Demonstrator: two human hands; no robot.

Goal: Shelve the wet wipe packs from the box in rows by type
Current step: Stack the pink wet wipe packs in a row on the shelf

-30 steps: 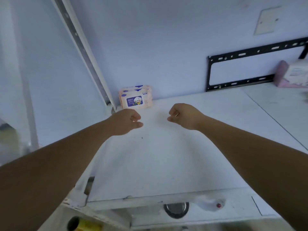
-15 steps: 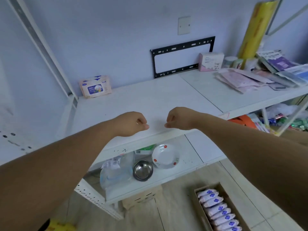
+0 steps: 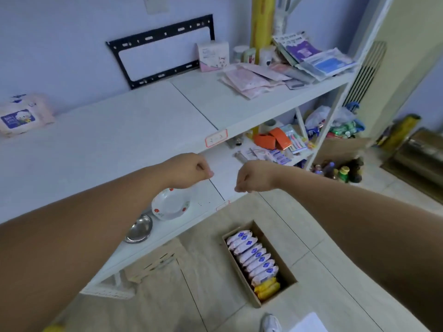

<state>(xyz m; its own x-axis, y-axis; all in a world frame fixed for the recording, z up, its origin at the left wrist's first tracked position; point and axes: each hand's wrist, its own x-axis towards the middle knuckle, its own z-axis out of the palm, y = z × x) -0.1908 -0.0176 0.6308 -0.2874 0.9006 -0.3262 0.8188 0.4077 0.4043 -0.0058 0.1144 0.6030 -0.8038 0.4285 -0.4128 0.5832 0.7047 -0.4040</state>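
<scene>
Swung down and rightward, revealing rectangular cardboard box of plump, glossy wet wipe packs; keeps left hand and right hand clenched, empty.

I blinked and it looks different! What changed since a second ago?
The view swung right and down, so the cardboard box of wet wipe packs on the floor now shows. The left hand and right hand drew back from over the top shelf to past its front edge. Nothing was grabbed or let go. Unchanged: both hands are empty fists, and the pink pack sits at the shelf's back.
</scene>
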